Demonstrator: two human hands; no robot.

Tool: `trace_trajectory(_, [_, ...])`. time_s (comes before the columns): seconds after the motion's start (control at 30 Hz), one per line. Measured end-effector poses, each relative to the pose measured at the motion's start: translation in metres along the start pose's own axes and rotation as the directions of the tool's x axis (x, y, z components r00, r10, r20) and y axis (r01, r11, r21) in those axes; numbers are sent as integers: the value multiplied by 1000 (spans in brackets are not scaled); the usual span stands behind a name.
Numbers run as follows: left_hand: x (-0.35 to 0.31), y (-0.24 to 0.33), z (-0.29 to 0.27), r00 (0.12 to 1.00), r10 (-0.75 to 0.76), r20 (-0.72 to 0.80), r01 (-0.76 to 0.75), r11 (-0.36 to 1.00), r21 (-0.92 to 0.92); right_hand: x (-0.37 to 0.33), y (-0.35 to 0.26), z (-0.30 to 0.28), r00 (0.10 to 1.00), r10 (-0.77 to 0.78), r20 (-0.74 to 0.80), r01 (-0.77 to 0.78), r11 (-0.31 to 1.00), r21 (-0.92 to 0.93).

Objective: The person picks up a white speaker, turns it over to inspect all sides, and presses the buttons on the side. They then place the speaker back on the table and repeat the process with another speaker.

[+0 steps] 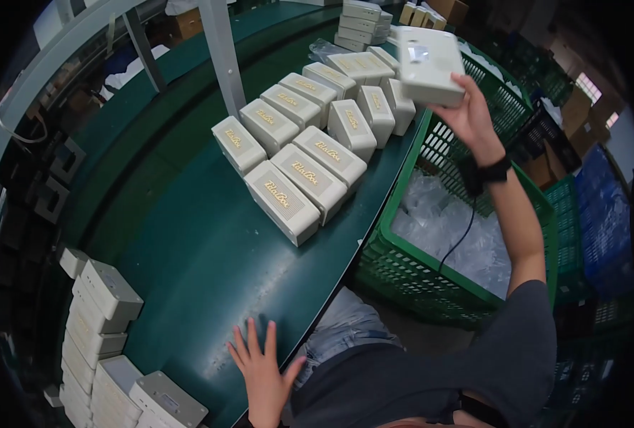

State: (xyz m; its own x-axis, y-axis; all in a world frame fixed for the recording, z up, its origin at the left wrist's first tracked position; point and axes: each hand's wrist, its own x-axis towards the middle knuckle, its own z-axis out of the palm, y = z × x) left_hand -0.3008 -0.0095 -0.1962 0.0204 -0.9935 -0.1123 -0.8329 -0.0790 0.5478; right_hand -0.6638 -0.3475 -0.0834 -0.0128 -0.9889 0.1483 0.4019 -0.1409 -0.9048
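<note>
Gripping a cream box point(429, 63) from below, the right hand point(467, 114) holds it raised above the far end of the green table point(188, 235), over the edge of the green crate point(474, 285); the fingers wrap its lower right corner, so most of them are hidden behind the box, and the box itself is blurred, with only a pale glint showing on its face. A black band point(494, 171) sits on that wrist, with a thin black cable point(459, 239) hanging from it toward the crate. The left hand point(263, 367) lies flat on the near edge of the table, fingers spread, holding nothing. Between the hands, rows of cream boxes point(310, 143) lie side by side on the table, touching one another, gold lettering on their tops. More are stacked at the far end point(363, 25), partly cut off by the top of the picture. At lower left a pile of grey-backed boxes point(106, 342) leans out of frame, its bottom cut away. The crate holds clear plastic bags point(438, 228), crumpled and hard to tell apart. Beyond the crate everything sinks into dark, bent by the lens.
</note>
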Motion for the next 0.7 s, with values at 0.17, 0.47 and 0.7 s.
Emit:
trace_trajectory(0.17, [-7,-24,29,986,6,164,-51,962,270,100,-21,-114,913,-228,-338,108,935,-338])
trace_trajectory(0.47, [4,-42,51,979,-79,187,-74,718,693,205,48,-187,652,-723,-228,-5,297,-955])
trace_trajectory(0.7, [2,-51,49,993,121,14,-118,938,326,259,6,-289,877,-421,-231,-402,-381,-833])
